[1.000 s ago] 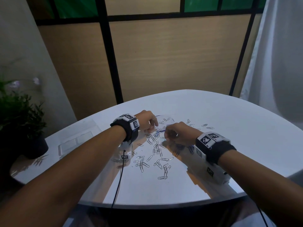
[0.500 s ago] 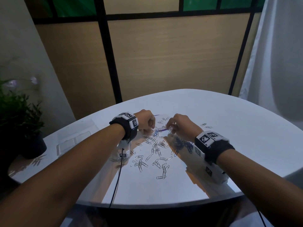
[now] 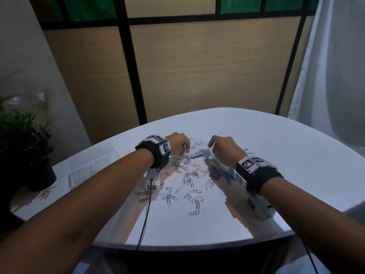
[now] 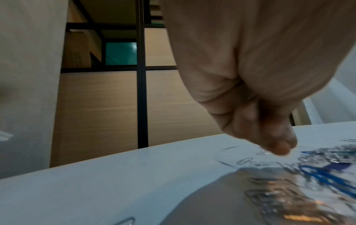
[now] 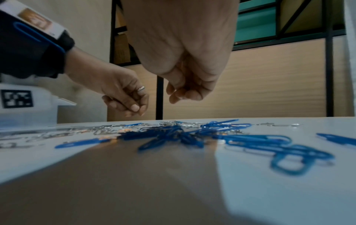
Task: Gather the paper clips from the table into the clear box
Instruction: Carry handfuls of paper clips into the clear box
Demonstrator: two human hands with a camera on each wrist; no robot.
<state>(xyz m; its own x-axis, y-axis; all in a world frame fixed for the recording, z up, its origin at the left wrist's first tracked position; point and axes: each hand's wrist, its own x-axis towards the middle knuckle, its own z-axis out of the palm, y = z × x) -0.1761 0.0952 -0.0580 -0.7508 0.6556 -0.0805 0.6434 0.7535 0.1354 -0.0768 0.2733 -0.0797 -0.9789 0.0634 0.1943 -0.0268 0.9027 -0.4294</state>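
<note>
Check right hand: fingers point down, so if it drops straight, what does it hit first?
Likely the blue clips heaped under the right hand, with the table beneath them. Depth is uncertain; silver clips lie mixed in.

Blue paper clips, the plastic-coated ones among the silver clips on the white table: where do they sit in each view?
Head: blue plastic-coated paper clips lie centre, just beside the right hand.
Left wrist: blurred, at the right edge, below the left hand.
Right wrist: spread across the middle, under both hands.
Shared landmark: the black vertical frame post behind the white table.
</note>
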